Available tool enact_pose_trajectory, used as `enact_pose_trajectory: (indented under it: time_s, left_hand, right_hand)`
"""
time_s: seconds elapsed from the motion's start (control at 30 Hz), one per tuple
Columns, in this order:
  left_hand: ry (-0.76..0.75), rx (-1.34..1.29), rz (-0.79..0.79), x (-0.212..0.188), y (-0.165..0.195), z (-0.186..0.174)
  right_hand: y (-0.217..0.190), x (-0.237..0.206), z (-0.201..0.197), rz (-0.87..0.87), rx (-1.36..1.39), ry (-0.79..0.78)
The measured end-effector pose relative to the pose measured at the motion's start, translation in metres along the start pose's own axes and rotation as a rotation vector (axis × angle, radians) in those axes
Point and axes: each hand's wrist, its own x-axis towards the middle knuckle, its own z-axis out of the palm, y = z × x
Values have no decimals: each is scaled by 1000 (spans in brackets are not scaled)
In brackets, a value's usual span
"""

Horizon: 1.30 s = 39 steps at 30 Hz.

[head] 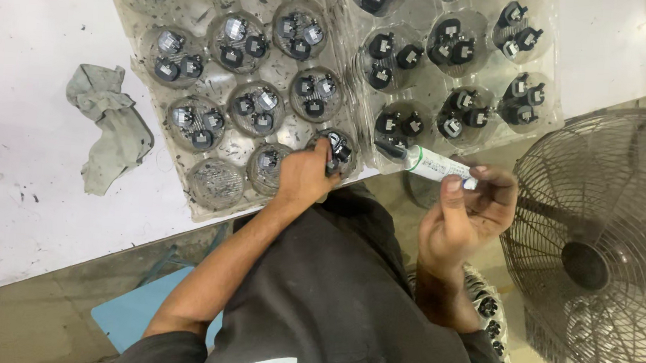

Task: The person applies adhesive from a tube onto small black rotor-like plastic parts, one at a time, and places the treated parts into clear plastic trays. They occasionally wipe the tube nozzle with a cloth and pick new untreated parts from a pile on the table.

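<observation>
Farthest left on the white desk (15, 145) lies a crumpled grey rag (108, 130), well apart from the hands.

Next comes the clear moulded plastic tray with round wells (207, 210), smeared with dark specks. Most wells hold small black clip-like parts with pale shiny patches on them, which may be a coating, though I cannot tell; a well at the near edge and some at the far left look bare.

The left hand (304, 176) rests at the near right corner of this tray, its fingers pinched together on one small black part (338, 151) in its well.

Just right, a second clear plastic tray (555, 118) carries more black parts, all plain and dark. As a judgement, the left tray looks mostly treated and the right tray untouched, so perhaps half remains.

The right hand (466, 214) is held off the desk edge, fingers clamped round a white tube with a green band (434, 165), its dark nozzle touching the near left well of the second tray.

The desk top is scuffed and flecked with black. Below it show a dull tan floor and a light blue flat piece (132, 312). Far right stands a wire-caged fan (606, 247).
</observation>
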Motion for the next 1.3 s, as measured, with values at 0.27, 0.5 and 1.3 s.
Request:
enact_pose_trajectory:
  time_s: [0.27, 0.5, 1.3]
  left_hand:
    - [222, -857, -79, -30, 11, -46]
    - [203, -1523, 169, -67, 24, -112]
    - [543, -1148, 141, -104, 59, -149]
  right_hand:
    - [1, -3, 7, 318, 134, -102]
    - [0, -33, 5, 150, -103, -267]
    - [-8, -29, 46, -534, -386, -426]
